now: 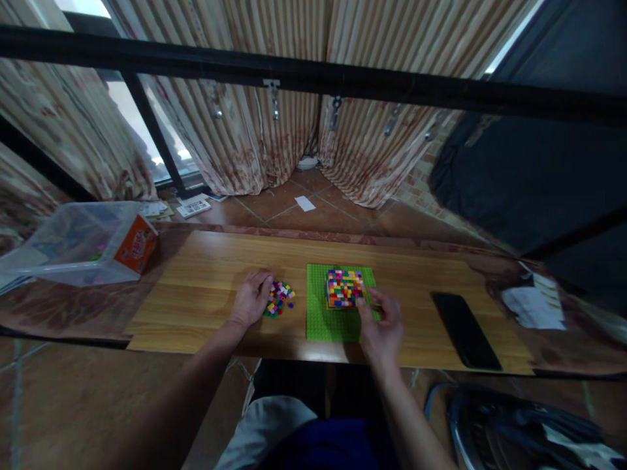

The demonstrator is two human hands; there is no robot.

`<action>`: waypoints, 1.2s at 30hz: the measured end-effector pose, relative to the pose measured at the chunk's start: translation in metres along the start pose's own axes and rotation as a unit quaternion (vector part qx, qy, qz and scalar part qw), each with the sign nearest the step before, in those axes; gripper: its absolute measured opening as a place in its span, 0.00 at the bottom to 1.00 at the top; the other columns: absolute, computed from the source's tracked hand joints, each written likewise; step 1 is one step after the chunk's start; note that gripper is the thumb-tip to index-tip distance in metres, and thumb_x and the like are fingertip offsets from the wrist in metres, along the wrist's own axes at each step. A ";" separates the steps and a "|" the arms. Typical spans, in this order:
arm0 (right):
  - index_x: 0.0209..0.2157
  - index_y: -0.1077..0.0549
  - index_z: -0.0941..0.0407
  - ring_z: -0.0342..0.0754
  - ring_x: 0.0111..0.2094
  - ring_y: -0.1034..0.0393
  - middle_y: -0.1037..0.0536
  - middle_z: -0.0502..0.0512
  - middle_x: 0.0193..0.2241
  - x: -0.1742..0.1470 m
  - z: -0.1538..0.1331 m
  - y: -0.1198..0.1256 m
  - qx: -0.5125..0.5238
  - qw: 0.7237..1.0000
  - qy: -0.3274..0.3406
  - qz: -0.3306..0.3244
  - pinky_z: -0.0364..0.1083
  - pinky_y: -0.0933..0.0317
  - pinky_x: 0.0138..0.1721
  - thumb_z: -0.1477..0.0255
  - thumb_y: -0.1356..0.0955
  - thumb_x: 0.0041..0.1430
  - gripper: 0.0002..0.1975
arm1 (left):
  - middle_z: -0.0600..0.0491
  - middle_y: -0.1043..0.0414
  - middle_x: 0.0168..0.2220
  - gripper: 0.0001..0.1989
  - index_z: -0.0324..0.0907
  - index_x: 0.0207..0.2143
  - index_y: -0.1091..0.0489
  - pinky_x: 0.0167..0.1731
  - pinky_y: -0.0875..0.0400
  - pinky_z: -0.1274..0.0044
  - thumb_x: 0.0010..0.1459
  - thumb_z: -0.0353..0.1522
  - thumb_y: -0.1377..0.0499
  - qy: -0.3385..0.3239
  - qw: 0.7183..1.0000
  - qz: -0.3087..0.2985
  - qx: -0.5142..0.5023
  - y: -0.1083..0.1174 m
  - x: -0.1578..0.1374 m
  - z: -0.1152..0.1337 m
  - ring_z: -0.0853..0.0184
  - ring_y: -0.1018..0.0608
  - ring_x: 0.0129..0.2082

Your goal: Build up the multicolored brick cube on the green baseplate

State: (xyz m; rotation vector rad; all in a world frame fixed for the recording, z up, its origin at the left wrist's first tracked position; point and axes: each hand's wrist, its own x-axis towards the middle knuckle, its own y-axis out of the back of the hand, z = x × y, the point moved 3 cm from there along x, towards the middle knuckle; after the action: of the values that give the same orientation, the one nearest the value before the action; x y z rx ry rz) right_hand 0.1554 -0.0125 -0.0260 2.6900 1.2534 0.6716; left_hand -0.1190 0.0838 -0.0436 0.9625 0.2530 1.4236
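Observation:
A block built of small multicoloured toy bricks stands on a green studded baseplate. My right hand is at the block's right side, thumb and forefinger apart, the thumb close to its front right corner. Whether the fingertips touch the block is hard to make out. Left of the baseplate lies a pile of loose toy bricks in many colours. My left hand rests palm down on the table at the pile's left edge, fingers loosely bent and partly hidden.
A black phone-like slab lies on the wooden table at right. Beyond the left end stands a clear plastic box with an orange label. White papers lie past the right end. A dark metal bar crosses in front of curtains.

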 end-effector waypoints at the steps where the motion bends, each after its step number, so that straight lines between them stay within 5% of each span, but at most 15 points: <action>1: 0.41 0.24 0.55 0.50 0.42 0.31 0.26 0.57 0.42 -0.003 -0.009 0.001 -0.014 1.000 0.027 -0.005 0.50 0.36 0.42 0.64 0.31 0.55 0.13 | 0.48 0.24 0.37 0.17 0.42 0.36 0.28 0.46 0.30 0.68 0.65 0.39 0.54 0.001 1.000 0.001 0.001 0.000 0.000 0.000 0.61 0.24 0.40; 5: 0.40 0.24 0.53 0.47 0.38 0.29 0.24 0.54 0.38 -0.023 -0.038 -0.016 -0.033 0.984 0.107 -0.137 0.47 0.35 0.41 0.68 0.35 0.62 0.09 | 0.48 0.24 0.37 0.17 0.42 0.35 0.28 0.45 0.29 0.68 0.66 0.38 0.54 0.007 1.000 0.000 -0.003 0.000 -0.001 0.002 0.62 0.24 0.40; 9: 0.40 0.25 0.54 0.50 0.40 0.30 0.24 0.56 0.37 -0.049 -0.050 -0.058 -0.098 0.936 0.169 -0.294 0.49 0.35 0.43 0.73 0.38 0.63 0.10 | 0.47 0.24 0.37 0.17 0.41 0.36 0.28 0.45 0.29 0.68 0.66 0.38 0.54 0.007 1.000 0.000 -0.009 0.000 -0.002 0.003 0.62 0.24 0.40; 14: 0.41 0.26 0.57 0.53 0.41 0.33 0.25 0.59 0.37 -0.059 -0.050 -0.102 -0.213 0.898 0.187 -0.336 0.50 0.38 0.45 0.76 0.38 0.61 0.11 | 0.47 0.24 0.38 0.16 0.41 0.36 0.28 0.45 0.29 0.68 0.65 0.37 0.53 0.007 1.000 0.001 -0.008 0.001 -0.003 0.004 0.62 0.25 0.40; 19: 0.35 0.25 0.56 0.53 0.38 0.34 0.26 0.60 0.35 -0.054 -0.045 -0.117 -0.295 0.872 0.186 -0.344 0.49 0.39 0.42 0.78 0.39 0.62 0.11 | 0.47 0.24 0.38 0.16 0.42 0.36 0.28 0.44 0.29 0.68 0.65 0.37 0.53 0.008 1.000 0.002 -0.011 -0.001 -0.002 0.002 0.62 0.24 0.40; 27: 0.32 0.27 0.54 0.50 0.37 0.32 0.25 0.56 0.32 -0.058 -0.044 -0.101 -0.190 0.899 0.178 -0.351 0.47 0.39 0.41 0.76 0.39 0.63 0.11 | 0.48 0.24 0.37 0.15 0.42 0.36 0.28 0.45 0.29 0.68 0.65 0.37 0.53 0.004 1.000 0.007 -0.015 0.000 -0.001 0.002 0.62 0.24 0.41; 31: 0.35 0.26 0.54 0.47 0.35 0.30 0.24 0.53 0.33 -0.054 -0.048 -0.069 -0.087 0.931 0.126 -0.330 0.45 0.37 0.38 0.73 0.38 0.64 0.09 | 0.48 0.24 0.37 0.16 0.42 0.35 0.29 0.45 0.30 0.68 0.65 0.37 0.53 0.006 1.000 -0.003 -0.007 0.000 -0.001 0.002 0.61 0.24 0.40; 36: 0.37 0.24 0.52 0.47 0.37 0.29 0.23 0.53 0.36 -0.029 -0.039 -0.023 -0.041 0.969 0.079 -0.229 0.47 0.36 0.39 0.68 0.36 0.63 0.09 | 0.48 0.24 0.37 0.16 0.43 0.35 0.28 0.45 0.29 0.68 0.65 0.38 0.54 0.010 1.000 -0.005 -0.004 0.001 -0.001 0.004 0.62 0.24 0.40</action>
State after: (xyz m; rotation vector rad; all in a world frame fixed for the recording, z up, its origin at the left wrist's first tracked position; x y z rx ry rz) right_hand 0.1059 -0.0229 -0.0076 2.1921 1.7582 0.8527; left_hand -0.1172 0.0813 -0.0413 0.9394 0.2669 1.4244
